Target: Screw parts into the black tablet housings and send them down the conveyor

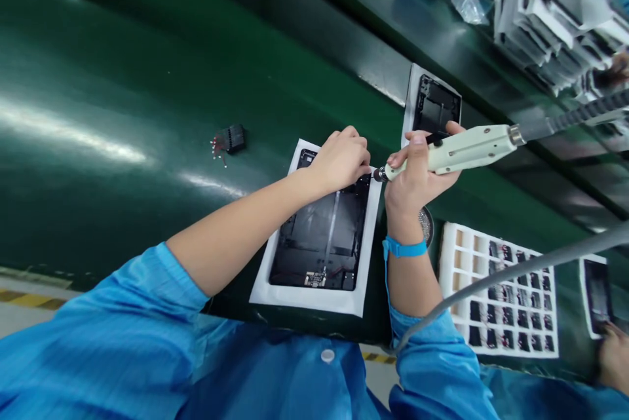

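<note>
A black tablet housing (307, 233) lies on a white foam sheet (351, 303) in front of me, with a small circuit board (314, 278) at its near end. My left hand (343, 159) rests over the far end of the housing, fingers curled and pinched at its far right corner. What they hold, if anything, is hidden. An electric screwdriver (469, 150), pale green, is gripped in my right hand (413, 177). It lies tilted almost level, its tip pointing left, close to that corner and my left fingertips. I cannot tell whether the tip touches anything.
Black parts with wires (234, 138) lie left. Beyond my right hand is another tablet housing (435, 109). A round dish (426, 227) of tiny metal pieces and a white compartment tray (449, 236) stand right. A grey cable (472, 289) crosses my right forearm. Co-workers' hands (614, 354) show right.
</note>
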The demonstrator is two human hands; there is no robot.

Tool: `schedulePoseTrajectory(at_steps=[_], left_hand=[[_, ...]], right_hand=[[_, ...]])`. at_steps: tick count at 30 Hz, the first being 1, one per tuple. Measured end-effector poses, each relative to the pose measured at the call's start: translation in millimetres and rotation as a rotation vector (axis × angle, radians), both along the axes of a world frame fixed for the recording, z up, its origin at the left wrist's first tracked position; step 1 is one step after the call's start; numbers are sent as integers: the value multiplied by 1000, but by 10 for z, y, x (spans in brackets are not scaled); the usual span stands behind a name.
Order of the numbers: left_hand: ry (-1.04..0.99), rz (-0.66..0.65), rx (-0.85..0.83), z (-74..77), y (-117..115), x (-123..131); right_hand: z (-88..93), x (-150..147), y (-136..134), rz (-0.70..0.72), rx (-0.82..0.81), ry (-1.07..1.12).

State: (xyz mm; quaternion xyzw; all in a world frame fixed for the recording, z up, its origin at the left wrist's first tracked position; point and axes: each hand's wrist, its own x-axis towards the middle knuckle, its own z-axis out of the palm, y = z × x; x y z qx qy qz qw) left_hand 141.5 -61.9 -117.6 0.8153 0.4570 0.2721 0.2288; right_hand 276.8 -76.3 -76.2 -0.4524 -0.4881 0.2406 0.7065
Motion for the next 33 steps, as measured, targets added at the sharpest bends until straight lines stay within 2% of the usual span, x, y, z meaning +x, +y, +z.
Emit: schedulePoseTrajectory(at_steps=[9, 16, 19, 24, 27, 33], left_hand=[[5, -11, -20, 17, 6, 1], [37, -24, 2, 31, 2, -31], [37, -24, 8, 34, 4, -49], [19, -21, 0, 15, 24, -48], [4, -25, 4, 4, 29, -49], [-26, -16, 20, -27, 27, -66]], right_hand=[[-17, -49, -14, 19, -2, 0], [0, -108, -8, 24, -77, -23], [111, 72, -109, -1, -63, 17], [243, 578, -477, -195, 8, -49], [197, 769, -592, -288, 6, -99], [26, 816, -521, -256, 1, -75]])
